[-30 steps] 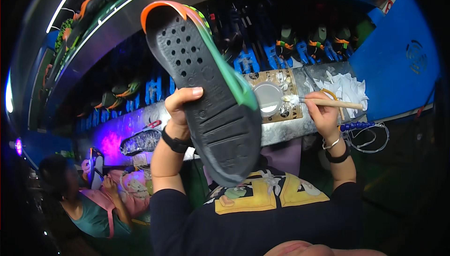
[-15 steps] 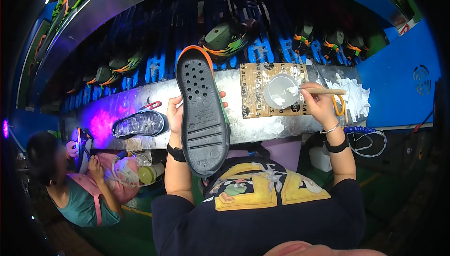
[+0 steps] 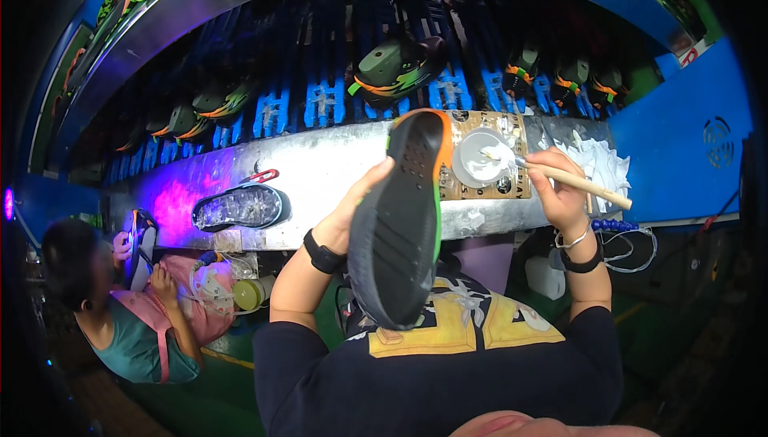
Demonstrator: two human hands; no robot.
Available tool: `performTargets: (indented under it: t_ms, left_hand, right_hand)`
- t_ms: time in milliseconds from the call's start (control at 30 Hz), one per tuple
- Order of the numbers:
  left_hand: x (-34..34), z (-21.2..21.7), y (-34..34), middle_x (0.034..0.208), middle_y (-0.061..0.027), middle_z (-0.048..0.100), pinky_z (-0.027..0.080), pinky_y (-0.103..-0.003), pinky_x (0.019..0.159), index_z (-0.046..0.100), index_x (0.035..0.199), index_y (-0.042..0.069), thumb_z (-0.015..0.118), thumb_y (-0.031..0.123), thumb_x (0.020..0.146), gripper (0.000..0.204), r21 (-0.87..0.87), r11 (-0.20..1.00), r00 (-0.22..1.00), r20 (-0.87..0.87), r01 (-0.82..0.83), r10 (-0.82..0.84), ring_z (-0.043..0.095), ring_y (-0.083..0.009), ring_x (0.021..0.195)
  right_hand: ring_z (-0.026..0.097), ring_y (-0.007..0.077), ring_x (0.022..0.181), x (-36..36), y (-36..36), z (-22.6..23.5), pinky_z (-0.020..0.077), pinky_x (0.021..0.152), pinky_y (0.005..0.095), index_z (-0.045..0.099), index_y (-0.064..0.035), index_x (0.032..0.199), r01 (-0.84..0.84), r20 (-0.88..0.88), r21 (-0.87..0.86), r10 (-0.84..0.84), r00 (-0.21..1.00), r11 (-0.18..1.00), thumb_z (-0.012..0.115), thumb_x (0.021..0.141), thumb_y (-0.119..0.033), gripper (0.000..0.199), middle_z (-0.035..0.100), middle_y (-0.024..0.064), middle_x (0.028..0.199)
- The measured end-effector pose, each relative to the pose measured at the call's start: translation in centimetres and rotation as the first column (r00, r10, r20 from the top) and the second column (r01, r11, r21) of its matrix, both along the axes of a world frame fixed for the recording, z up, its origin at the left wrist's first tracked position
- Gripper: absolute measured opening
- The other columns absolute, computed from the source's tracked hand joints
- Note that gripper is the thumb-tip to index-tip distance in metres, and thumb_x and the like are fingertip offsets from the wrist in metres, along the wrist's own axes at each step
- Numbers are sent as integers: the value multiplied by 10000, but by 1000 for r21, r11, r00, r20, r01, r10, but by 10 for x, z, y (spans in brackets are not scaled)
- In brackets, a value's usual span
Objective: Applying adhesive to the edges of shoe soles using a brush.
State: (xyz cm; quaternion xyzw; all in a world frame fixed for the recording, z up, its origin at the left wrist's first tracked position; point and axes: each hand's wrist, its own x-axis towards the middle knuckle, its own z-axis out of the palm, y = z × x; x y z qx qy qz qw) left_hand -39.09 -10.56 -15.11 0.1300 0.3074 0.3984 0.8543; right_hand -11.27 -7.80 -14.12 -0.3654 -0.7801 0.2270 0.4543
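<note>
The left hand grips a black shoe sole by its edge, tread up over the metal bench's near edge, clear for brushing. The right hand pinches a wooden brush, tip in the white glue dish just beside the sole's toe; open bench lies leftward

The shoe sole is dark grey with rows of small holes, an orange toe edge and a green side stripe. Just right of the sole, the round dish is white on a brown speckled board; the brush handle is pale wood.
</note>
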Motion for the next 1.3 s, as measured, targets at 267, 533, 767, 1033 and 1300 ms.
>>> performTargets:
  t_ms: [267,533,767,1033,1300]
  left_hand:
    - [14,2,-5,1021,-93,527,493,-243,733,332,1211,9,472,296,854,480,153,963,975,-38,220,-217,567,-119,862]
    - [21,-4,-5,950,-91,558,493,-225,698,415,1145,7,452,362,852,462,186,932,951,-37,310,-308,579,-115,801]
    - [27,-1,-9,921,-82,574,479,-224,684,467,1102,11,446,374,850,442,127,953,960,-84,276,-267,572,-112,799]
    - [28,2,-5,1031,-88,508,466,-228,721,313,1227,11,449,310,853,498,328,926,975,-174,186,-135,541,-106,860]
    - [30,5,1,1048,-80,492,456,-246,756,236,1290,43,506,292,825,592,332,914,966,-187,233,-178,524,-111,896]
  right_hand:
    - [509,169,556,-11,4,3,403,505,242,565,10,854,-45,72,32,43,996,998,590,722,14,135,554,104,696]
    - [540,217,585,-18,5,15,429,519,267,560,14,849,-89,131,132,72,989,987,599,713,20,142,558,126,713]
    - [542,214,593,-16,5,14,433,525,267,560,25,841,-97,89,112,87,992,989,597,713,21,133,566,121,725]
    - [516,171,571,-12,-3,4,414,519,249,558,15,801,-5,63,-3,5,998,1000,569,732,7,70,573,104,716]
    - [529,153,593,-10,-15,-1,413,527,245,566,11,791,-53,-84,-139,41,996,989,575,733,-11,62,575,98,725]
